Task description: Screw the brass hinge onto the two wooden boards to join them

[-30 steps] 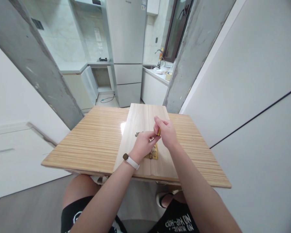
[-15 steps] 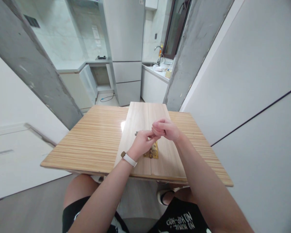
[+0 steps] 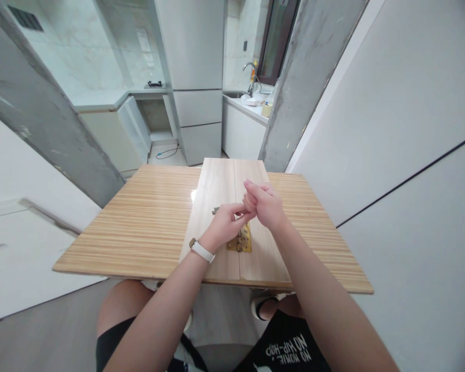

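While the brass hinge [image 3: 239,242] lies flat across the seam of the two pale boards [image 3: 220,186], it sits just below both hands, at six o'clock from the fingertips. The left hand [image 3: 223,223] pinches its fingers together; the right hand [image 3: 264,205] curls loosely closed, touching it at three o'clock. Whether either grips anything cannot be told. Small screws [image 3: 215,210] lie at nine o'clock.

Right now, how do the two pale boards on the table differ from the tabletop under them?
The two pale boards are light and faintly grained; the tabletop is darker with strong stripes. The boards are narrow and run away from the person; the tabletop spreads wide past both sides. The boards carry a brass hinge across their seam; the tabletop has none. All are flat wood.
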`<state>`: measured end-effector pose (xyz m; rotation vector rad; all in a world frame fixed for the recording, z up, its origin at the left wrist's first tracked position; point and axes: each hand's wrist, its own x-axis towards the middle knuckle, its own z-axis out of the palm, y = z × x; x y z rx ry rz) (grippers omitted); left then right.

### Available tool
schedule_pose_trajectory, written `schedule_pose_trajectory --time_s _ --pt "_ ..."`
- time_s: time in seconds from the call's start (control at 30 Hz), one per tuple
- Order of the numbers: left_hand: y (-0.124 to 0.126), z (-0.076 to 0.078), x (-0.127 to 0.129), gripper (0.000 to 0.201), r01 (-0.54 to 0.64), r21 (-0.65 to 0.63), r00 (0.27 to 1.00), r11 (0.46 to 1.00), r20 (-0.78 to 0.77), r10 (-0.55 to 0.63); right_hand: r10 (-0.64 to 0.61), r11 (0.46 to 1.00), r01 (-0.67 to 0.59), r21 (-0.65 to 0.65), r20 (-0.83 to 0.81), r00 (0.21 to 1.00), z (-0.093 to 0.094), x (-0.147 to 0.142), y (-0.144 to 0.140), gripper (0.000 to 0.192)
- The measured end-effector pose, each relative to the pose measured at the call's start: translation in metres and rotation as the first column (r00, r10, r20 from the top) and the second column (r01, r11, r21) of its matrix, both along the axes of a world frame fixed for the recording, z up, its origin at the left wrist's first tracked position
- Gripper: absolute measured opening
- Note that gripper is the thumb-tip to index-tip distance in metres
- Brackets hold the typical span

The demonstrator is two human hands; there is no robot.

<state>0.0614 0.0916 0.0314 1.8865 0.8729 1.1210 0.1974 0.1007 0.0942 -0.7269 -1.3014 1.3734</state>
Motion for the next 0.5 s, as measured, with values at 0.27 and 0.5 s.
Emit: schedule_pose_trajectory --time_s 0.27,0.5 --pt "0.014 0.002 -0.010 0.026 0.175 -0.055 0.984 0.983 0.042 -0.173 -0.352 0.935 0.347 0.070 0.074 0.933 -0.007 -0.017 -0.006 0.068" --pt "0.027 0.002 -0.011 0.023 0.305 -0.090 0.952 0.948 0.058 -0.301 -0.621 0.784 0.617 0.068 0.058 0.782 -0.013 -0.030 -0.005 0.065"
